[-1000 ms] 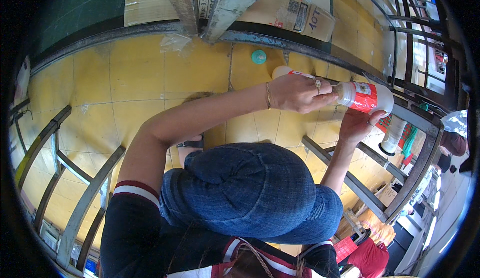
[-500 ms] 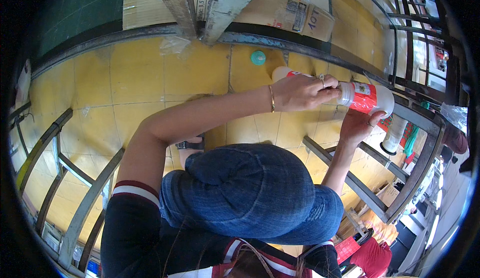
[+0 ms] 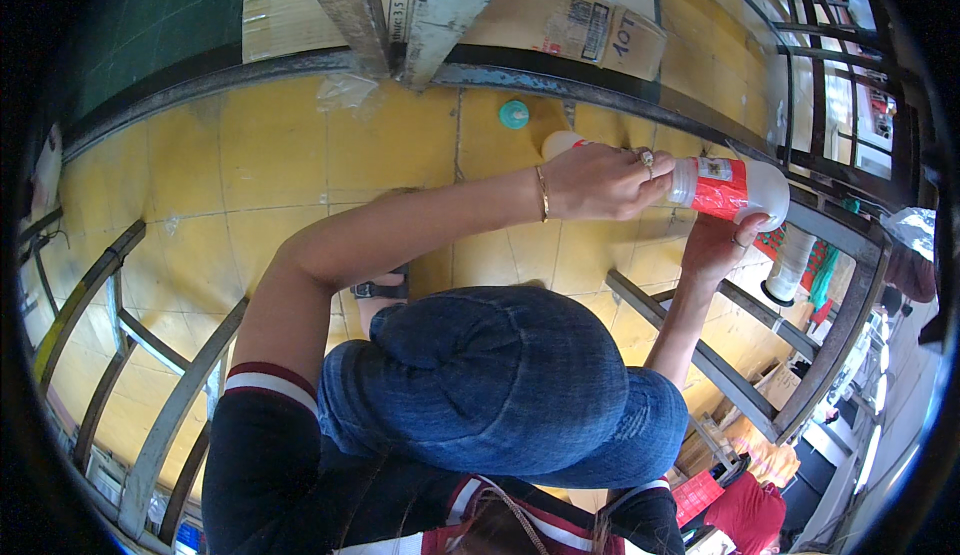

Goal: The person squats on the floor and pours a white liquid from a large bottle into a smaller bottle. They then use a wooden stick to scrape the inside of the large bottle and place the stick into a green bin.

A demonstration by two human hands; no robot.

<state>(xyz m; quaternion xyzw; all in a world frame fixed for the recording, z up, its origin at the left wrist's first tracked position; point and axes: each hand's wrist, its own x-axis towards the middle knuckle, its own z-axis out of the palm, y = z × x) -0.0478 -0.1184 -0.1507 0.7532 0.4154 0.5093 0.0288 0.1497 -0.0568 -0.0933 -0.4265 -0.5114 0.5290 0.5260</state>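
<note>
My right hand [image 3: 716,245] is under and round the base end of a whitish plastic bottle [image 3: 768,196] with a red label, held tilted on its side, neck toward the left. My left hand [image 3: 612,183], a ring on one finger, is closed by that bottle's mouth. Behind its fingers lies a second whitish bottle [image 3: 561,143], mostly covered by the hand; only its rounded end shows. The two bottles seem to be mouth to mouth, but the join is hidden. A turquoise round cap [image 3: 513,114] rests on the yellow tiled floor [image 3: 400,145].
Metal frames [image 3: 690,355] stand on the right and more metal bars [image 3: 170,425] on the left. Ahead, a steel rack [image 3: 540,78] holds cardboard boxes [image 3: 560,15]. Clear plastic scrap [image 3: 350,92] lies on the floor. A white tube [image 3: 791,265] is beyond my right hand.
The bottle in my right hand has turned slightly, and its neck has shifted a little left. My left hand has moved slightly left with it. Both hands keep their holds.
</note>
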